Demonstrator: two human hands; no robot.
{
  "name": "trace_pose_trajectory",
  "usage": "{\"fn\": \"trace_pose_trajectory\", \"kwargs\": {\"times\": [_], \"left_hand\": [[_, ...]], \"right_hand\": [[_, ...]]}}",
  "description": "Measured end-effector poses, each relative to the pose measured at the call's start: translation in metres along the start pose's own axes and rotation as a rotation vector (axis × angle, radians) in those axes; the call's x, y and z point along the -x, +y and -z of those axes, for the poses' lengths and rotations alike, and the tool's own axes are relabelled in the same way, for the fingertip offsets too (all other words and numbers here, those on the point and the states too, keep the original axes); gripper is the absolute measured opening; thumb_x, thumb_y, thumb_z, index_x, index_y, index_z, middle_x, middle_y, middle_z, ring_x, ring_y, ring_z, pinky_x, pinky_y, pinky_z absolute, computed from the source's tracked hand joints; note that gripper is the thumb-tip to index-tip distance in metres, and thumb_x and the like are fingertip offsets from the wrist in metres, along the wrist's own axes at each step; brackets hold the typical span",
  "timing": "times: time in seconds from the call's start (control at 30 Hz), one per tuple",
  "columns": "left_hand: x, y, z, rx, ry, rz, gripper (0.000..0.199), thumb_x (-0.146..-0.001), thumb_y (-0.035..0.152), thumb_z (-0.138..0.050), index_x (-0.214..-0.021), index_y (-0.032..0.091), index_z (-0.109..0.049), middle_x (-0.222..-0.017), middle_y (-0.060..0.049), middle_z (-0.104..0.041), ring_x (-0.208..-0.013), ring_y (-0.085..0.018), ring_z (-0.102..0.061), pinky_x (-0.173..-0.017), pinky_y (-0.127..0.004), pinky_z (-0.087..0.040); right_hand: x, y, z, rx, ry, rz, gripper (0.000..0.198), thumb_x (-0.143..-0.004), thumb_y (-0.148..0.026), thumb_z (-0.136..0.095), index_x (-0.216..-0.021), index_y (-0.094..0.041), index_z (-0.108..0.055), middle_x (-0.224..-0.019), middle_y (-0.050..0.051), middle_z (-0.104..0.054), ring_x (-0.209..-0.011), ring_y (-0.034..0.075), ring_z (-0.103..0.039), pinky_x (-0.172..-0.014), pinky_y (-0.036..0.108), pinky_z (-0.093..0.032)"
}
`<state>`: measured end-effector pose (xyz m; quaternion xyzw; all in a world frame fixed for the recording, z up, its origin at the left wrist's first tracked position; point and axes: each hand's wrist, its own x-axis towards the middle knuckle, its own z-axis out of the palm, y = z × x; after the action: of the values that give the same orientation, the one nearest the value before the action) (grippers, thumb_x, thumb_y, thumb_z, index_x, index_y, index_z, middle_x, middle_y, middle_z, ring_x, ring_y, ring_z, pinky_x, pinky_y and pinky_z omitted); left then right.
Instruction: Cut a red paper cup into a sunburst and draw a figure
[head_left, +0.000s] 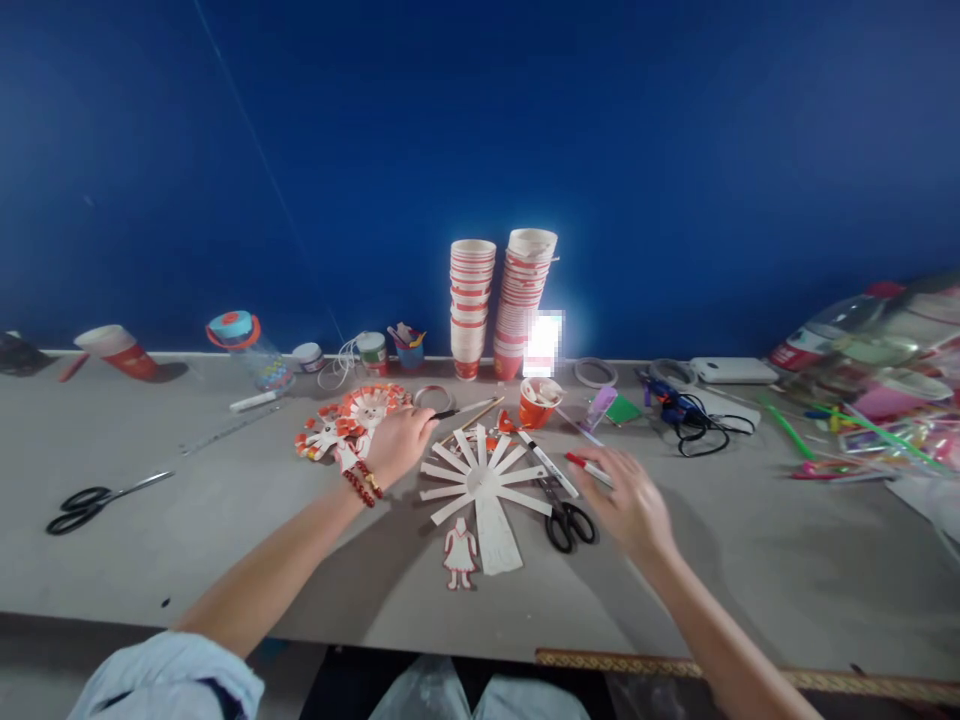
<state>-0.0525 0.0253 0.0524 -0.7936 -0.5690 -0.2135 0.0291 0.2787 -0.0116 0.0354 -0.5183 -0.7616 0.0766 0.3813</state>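
My left hand (397,442), a beaded bracelet at its wrist, is closed with its fingertips at a slim black-ended tool with a pale blade-like part (472,407). Between the fingers of my right hand (634,497) is a red-capped white marker (590,468). A white paper piece cut into radiating strips (481,484) lies between my hands, with one wide strip towards me. Beside that strip is a red-edged paper doll figure (460,556). Black-handled scissors (570,525) lie partly under the strips, near a second marker (549,464). Decorated orange-and-white paper figures (341,425) rest by my left hand.
Two tall paper cup stacks (472,310) (523,305) stand near the blue wall. A cup of scraps (540,400) sits before them. More scissors (105,500) lie left, with a clear bottle (259,350) behind. Bottles and colourful craft bits (885,430) crowd the right.
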Motion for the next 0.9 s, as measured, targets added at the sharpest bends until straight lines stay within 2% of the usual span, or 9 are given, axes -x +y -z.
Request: {"fn": "trace_pose_trajectory", "kwargs": {"times": [0.1,0.2,0.37,0.43,0.57,0.63,0.7,0.8,0.9], "left_hand": [[-0.003,-0.029,-0.017,-0.009,-0.009,-0.031,0.016,-0.094,0.024,-0.051,-0.092,0.018,-0.066,-0.088,-0.008,-0.069,-0.091,-0.025,-0.063,-0.081,-0.036,-0.050],[0.000,-0.035,-0.024,0.012,0.004,-0.053,0.014,-0.090,0.026,-0.058,-0.098,0.018,-0.066,-0.105,-0.010,-0.067,-0.103,-0.027,-0.061,-0.091,-0.041,-0.049],[0.007,0.000,0.000,0.066,0.056,-0.111,0.026,-0.095,0.032,-0.050,-0.116,0.020,-0.060,-0.126,-0.010,-0.059,-0.118,-0.025,-0.053,-0.103,-0.043,-0.044],[0.010,0.026,0.015,0.158,0.045,-0.309,0.031,-0.096,0.035,-0.049,-0.122,0.019,-0.057,-0.128,-0.011,-0.058,-0.121,-0.025,-0.051,-0.104,-0.045,-0.043],[0.010,0.071,0.031,0.110,0.003,-0.612,0.043,-0.095,0.044,-0.050,-0.127,0.015,-0.051,-0.128,-0.014,-0.058,-0.124,-0.028,-0.048,-0.105,-0.045,-0.040],[0.008,0.079,0.033,0.048,0.018,-0.616,0.025,-0.100,0.031,-0.043,-0.111,0.014,-0.057,-0.100,-0.009,-0.066,-0.099,-0.023,-0.059,-0.092,-0.039,-0.046],[0.007,0.078,0.033,0.019,0.047,-0.565,0.024,-0.101,0.028,-0.039,-0.096,0.015,-0.058,-0.082,-0.005,-0.064,-0.081,-0.019,-0.059,-0.078,-0.034,-0.047],[0.008,0.074,0.034,0.031,0.072,-0.531,0.026,-0.101,0.032,-0.040,-0.087,0.016,-0.055,-0.077,-0.003,-0.063,-0.075,-0.018,-0.058,-0.069,-0.032,-0.044],[0.013,0.075,0.033,0.062,0.027,-0.554,0.026,-0.101,0.031,-0.041,-0.083,0.016,-0.053,-0.075,-0.003,-0.063,-0.071,-0.017,-0.059,-0.066,-0.031,-0.042]], "right_hand": [[0.012,0.045,0.015,0.232,0.060,0.043,0.021,-0.091,-0.045,-0.052,-0.095,-0.029,-0.065,-0.096,0.010,-0.068,-0.090,0.036,-0.061,-0.077,0.050,-0.047],[0.024,0.067,0.018,0.347,-0.004,0.130,0.020,-0.093,-0.040,-0.047,-0.090,-0.029,-0.064,-0.091,0.009,-0.068,-0.080,0.032,-0.062,-0.071,0.046,-0.048],[0.023,0.048,0.023,0.320,-0.012,0.095,0.026,-0.097,-0.039,-0.041,-0.091,-0.025,-0.062,-0.070,0.006,-0.066,-0.059,0.027,-0.062,-0.052,0.037,-0.043],[0.016,0.024,0.028,0.298,-0.017,0.094,0.025,-0.097,-0.040,-0.042,-0.096,-0.025,-0.061,-0.074,0.007,-0.068,-0.060,0.027,-0.064,-0.053,0.035,-0.043],[0.004,-0.037,0.032,-0.065,-0.159,0.118,0.019,-0.095,-0.037,-0.051,-0.097,-0.024,-0.064,-0.089,0.007,-0.072,-0.074,0.023,-0.068,-0.067,0.032,-0.049],[0.000,-0.060,0.028,-0.244,-0.191,0.046,0.017,-0.093,-0.035,-0.056,-0.096,-0.024,-0.067,-0.086,0.004,-0.072,-0.069,0.019,-0.066,-0.063,0.028,-0.049],[0.000,-0.074,0.021,-0.449,-0.174,-0.091,0.016,-0.089,-0.036,-0.063,-0.094,-0.022,-0.068,-0.077,0.003,-0.071,-0.058,0.015,-0.062,-0.053,0.025,-0.047],[0.000,-0.085,0.003,-0.828,-0.141,-0.312,0.021,-0.086,-0.040,-0.067,-0.092,-0.021,-0.066,-0.064,0.001,-0.066,-0.048,0.012,-0.054,-0.043,0.022,-0.042],[-0.004,-0.091,-0.017,-1.044,-0.152,-0.410,0.022,-0.085,-0.040,-0.069,-0.080,-0.020,-0.060,-0.054,-0.003,-0.059,-0.044,0.009,-0.046,-0.040,0.019,-0.032]]}}
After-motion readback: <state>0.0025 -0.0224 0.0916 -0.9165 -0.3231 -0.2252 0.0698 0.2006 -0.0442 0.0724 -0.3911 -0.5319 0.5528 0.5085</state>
